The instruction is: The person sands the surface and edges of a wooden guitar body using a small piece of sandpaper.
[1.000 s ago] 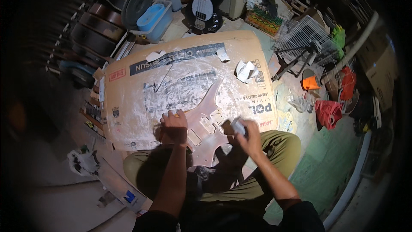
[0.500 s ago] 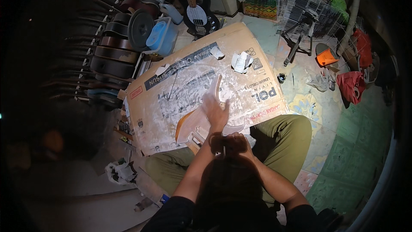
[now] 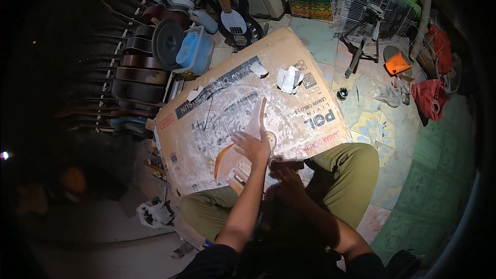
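Note:
A pale, bare wooden electric guitar body, orange-brown along its left edge, lies before my crossed legs. It has a long curved horn pointing away from me and cut-out slots near its lower end. My left hand rests on it with the fingers spread and nothing held. To the right of it, near the body's near edge, my right hand is closed on a dark brown block. Shadow falls over this hand and hides part of its grip.
Under the guitar body is a dusty cardboard sheet with crumpled paper pieces. Several guitars stand racked at left, near a blue tub. A dark bass guitar stands behind; a wire cage and small black jar are at right.
My left hand has slid nearer to me across the guitar body and is less blurred. My right hand has moved slightly right and nearer, and the dark block now shows. The view has shifted a little.

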### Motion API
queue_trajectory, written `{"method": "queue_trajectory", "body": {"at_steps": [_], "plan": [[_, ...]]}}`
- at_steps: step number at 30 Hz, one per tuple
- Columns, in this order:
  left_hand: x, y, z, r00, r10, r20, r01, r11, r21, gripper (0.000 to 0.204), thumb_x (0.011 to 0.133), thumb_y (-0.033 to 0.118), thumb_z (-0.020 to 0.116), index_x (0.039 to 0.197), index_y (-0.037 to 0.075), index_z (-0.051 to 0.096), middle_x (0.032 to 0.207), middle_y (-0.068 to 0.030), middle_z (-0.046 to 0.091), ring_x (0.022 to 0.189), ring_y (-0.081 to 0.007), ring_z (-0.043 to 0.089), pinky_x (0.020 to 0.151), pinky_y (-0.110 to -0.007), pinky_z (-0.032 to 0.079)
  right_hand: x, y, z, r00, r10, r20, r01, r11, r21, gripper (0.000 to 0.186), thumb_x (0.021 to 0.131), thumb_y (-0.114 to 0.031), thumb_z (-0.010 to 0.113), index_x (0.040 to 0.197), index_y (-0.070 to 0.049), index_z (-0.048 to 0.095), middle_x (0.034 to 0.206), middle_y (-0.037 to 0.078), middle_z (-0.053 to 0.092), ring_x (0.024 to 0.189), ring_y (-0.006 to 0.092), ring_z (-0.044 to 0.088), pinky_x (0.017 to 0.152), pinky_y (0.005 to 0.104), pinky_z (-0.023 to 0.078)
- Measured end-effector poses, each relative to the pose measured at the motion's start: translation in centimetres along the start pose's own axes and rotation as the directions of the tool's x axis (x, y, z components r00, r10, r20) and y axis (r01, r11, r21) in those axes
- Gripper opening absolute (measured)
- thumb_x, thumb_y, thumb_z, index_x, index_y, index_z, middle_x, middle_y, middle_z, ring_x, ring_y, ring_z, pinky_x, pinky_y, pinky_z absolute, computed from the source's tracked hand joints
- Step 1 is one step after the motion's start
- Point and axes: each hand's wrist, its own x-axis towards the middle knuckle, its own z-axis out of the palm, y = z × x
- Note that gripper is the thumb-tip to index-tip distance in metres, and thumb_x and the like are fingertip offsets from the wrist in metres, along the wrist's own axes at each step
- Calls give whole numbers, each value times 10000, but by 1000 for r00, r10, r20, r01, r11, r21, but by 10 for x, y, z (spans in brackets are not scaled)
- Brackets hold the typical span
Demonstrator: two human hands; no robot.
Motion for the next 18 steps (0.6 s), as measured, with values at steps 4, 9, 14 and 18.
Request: {"method": "queue_trajectory", "body": {"at_steps": [4, 9, 14, 18], "plan": [[19, 68, 8, 964, 252, 89, -255, 966, 33, 1033, 962, 683, 455, 1546, -140, 234, 1659, -321, 128, 1565, -437, 50, 1243, -595, 37, -4, 1, 8, 995, 85, 44, -83, 995, -59, 478, 788, -240, 730, 1237, -129, 611, 1121, 185, 585, 1030, 400, 590, 822, 534, 509], [41, 119, 2, 680, 662, 314, -602, 749, -278, 835, 1018, 559, 455, 1541, -80, 328, 1653, -246, 248, 1564, -379, 146, 1264, -533, 78, -4, 16, 15, 976, -143, -166, 151, 988, 35, 448, 757, -188, 726, 1173, -69, 609, 1060, 202, 596, 980, 427, 592, 751, 525, 501], [17, 51, -6, 731, 678, 82, -641, 723, -259, 733, 1035, 430, 479, 1544, -75, 328, 1652, -238, 261, 1556, -383, 178, 1256, -539, 109, 0, 6, -11, 989, -145, -2, 145, 987, 70, 442, 764, -189, 712, 1186, -96, 619, 1059, 193, 601, 974, 421, 583, 788, 524, 483], [12, -67, -24, 852, 514, 98, -523, 844, 121, 821, 1004, 511, 525, 1580, -26, 292, 1674, -197, 235, 1557, -361, 189, 1252, -562, 102, -1, -9, -12, 1000, -24, -18, 25, 999, 29, 434, 817, -192, 686, 1242, -153, 608, 1071, 186, 582, 978, 422, 575, 823, 523, 475]]}}
